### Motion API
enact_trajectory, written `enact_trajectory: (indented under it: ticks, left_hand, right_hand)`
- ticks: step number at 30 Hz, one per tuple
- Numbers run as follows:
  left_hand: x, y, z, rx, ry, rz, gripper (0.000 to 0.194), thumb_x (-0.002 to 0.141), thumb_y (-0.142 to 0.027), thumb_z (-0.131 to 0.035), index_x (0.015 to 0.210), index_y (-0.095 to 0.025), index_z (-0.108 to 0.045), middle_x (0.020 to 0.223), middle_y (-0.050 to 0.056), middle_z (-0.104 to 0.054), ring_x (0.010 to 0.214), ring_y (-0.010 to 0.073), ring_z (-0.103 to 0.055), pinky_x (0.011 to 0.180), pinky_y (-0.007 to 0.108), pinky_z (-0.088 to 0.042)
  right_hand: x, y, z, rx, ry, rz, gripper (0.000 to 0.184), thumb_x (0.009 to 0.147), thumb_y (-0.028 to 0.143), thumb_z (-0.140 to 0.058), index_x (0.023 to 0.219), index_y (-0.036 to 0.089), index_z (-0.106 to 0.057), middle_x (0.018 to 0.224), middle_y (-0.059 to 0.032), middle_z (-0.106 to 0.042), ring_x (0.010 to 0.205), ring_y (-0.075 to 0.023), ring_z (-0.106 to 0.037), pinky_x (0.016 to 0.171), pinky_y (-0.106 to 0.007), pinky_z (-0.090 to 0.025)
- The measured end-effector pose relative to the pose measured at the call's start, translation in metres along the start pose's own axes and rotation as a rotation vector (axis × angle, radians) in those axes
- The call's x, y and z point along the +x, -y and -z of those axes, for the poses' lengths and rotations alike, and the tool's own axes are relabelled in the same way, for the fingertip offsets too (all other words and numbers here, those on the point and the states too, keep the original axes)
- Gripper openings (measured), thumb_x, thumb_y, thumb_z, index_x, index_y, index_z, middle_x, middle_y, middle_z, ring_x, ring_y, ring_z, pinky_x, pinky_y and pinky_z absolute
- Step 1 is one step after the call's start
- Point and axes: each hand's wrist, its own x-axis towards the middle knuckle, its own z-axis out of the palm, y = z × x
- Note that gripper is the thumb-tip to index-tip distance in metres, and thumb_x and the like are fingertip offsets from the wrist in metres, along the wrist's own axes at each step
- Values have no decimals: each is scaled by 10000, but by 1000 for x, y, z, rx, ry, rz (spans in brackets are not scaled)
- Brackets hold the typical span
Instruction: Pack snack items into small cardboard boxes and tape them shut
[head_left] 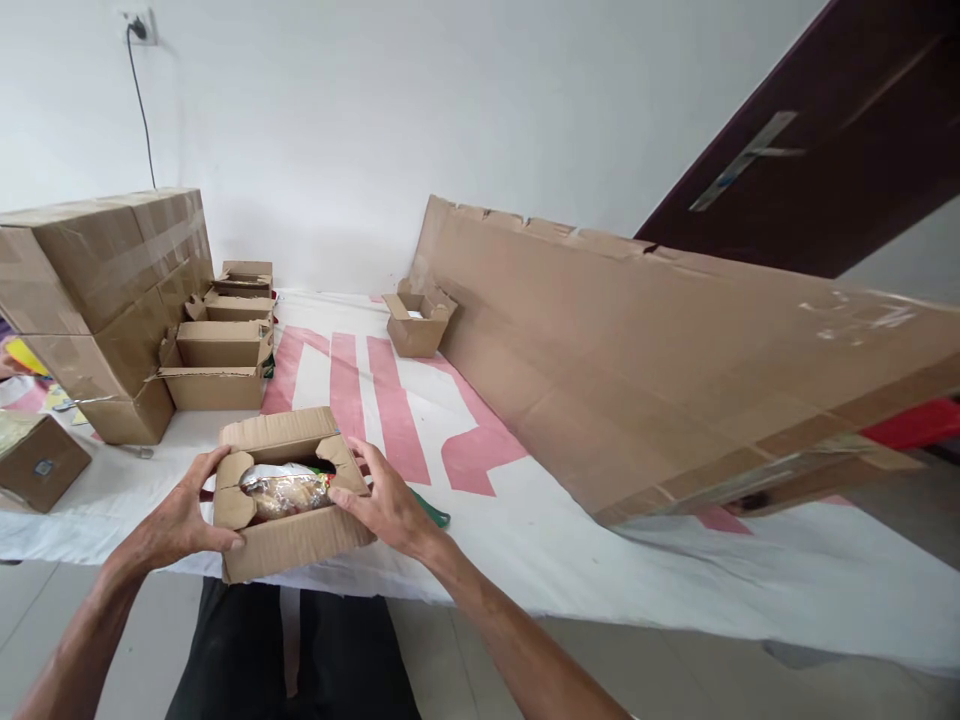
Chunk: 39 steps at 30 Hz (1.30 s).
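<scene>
A small cardboard box (300, 545) with its flaps spread sits at the table's near edge, in front of my body. Inside it lies a shiny, clear-wrapped packet (289, 490) with pale brownish contents; its exact kind is unclear. My left hand (176, 510) grips the box's left side, thumb on the near flap. My right hand (394, 500) holds the right end, thumb on the side flap. A bit of green strap (433, 510) shows on the cloth just right of the box.
Several open cardboard boxes (217, 388) line up at the left, beside stacked taped cartons (97, 270). Another open box (420, 335) stands at the back by a large leaning cardboard sheet (675, 370). A closed carton (45, 460) sits far left on the white and pink cloth (480, 540).
</scene>
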Motion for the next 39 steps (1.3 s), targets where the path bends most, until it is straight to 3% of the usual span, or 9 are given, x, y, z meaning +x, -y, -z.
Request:
enact_trajectory:
  ticks: [5, 11, 15, 18, 21, 28, 33, 36, 39]
  left_hand:
    - [9, -10, -10, -35, 49, -52, 1173, 671, -560, -944, 1676, -341, -379, 1626, 146, -500, 1447, 422, -554, 1155, 625, -535]
    - [9, -16, -14, -38, 22, -35, 1145, 720, -580, -910, 1696, -362, -352, 1647, 152, -470, 1507, 450, -492, 1150, 619, -540]
    - [7, -22, -20, 7, -41, 4, 1086, 746, -603, -875, 1675, -340, -378, 1661, 157, -430, 1535, 442, -462, 1133, 586, -563]
    - [7, -26, -26, 70, -102, 12, 1062, 763, -568, -862, 1672, -306, -378, 1663, 168, -419, 1517, 429, -486, 1107, 558, -585]
    - [4, -25, -31, 80, -156, -11, 957, 837, -530, -806, 1667, -301, -387, 1659, 164, -450, 1506, 416, -506, 1096, 544, -589]
    - [-11, -10, -36, -97, -316, -23, 730, 1040, -527, -553, 1707, -327, -332, 1755, 131, -389, 1530, 395, -507, 1096, 491, -586]
    - [-21, -8, -32, 364, -551, -240, 508, 1041, -339, -526, 1545, -298, -584, 1685, 119, -498, 1580, 391, -437, 1260, 612, -404]
    - [-23, -7, -32, 578, -493, -261, 393, 1053, -359, -528, 1400, -284, -695, 1525, 123, -665, 1610, 422, -384, 1260, 680, -358]
    - [-22, -6, -37, 522, -367, -177, 540, 1038, -514, -581, 1521, -275, -611, 1542, 149, -636, 1537, 436, -486, 1199, 649, -458]
  right_hand:
    - [1, 17, 5, -222, -45, -6, 911, 811, 323, -822, 1635, 283, -435, 1528, -144, -607, 1406, -346, -603, 1184, -526, -498]
    - [-3, 14, 10, -243, -137, 46, 664, 901, 273, -694, 1547, 277, -541, 1477, -125, -684, 1337, -317, -664, 1146, -528, -531]
    - [-2, 6, 20, -158, -209, 37, 439, 991, 281, -528, 1417, 229, -623, 1310, -124, -779, 1146, -280, -755, 1049, -478, -586]
    - [1, -4, 29, -186, -291, 13, 436, 993, 250, -471, 1398, 218, -628, 1217, -121, -801, 1078, -267, -768, 991, -440, -601]
    - [2, -14, 34, -285, -348, 20, 522, 953, 221, -506, 1467, 199, -592, 1298, -139, -764, 1129, -276, -747, 1018, -447, -597]
    - [2, -23, 33, -479, -339, 281, 521, 936, 85, -483, 1407, 198, -674, 1391, -167, -682, 1325, -324, -630, 1118, -518, -572]
    - [3, -28, 30, -497, -310, 379, 386, 960, 51, -486, 1153, 210, -781, 1317, -151, -719, 1253, -311, -657, 1067, -493, -605]
    - [3, -32, 29, -461, -297, 413, 361, 967, 44, -491, 1110, 210, -778, 1214, -137, -758, 1165, -295, -686, 1031, -482, -617]
    - [3, -34, 28, -414, -287, 418, 368, 964, 29, -475, 1102, 210, -763, 1114, -118, -779, 1087, -277, -712, 988, -462, -628]
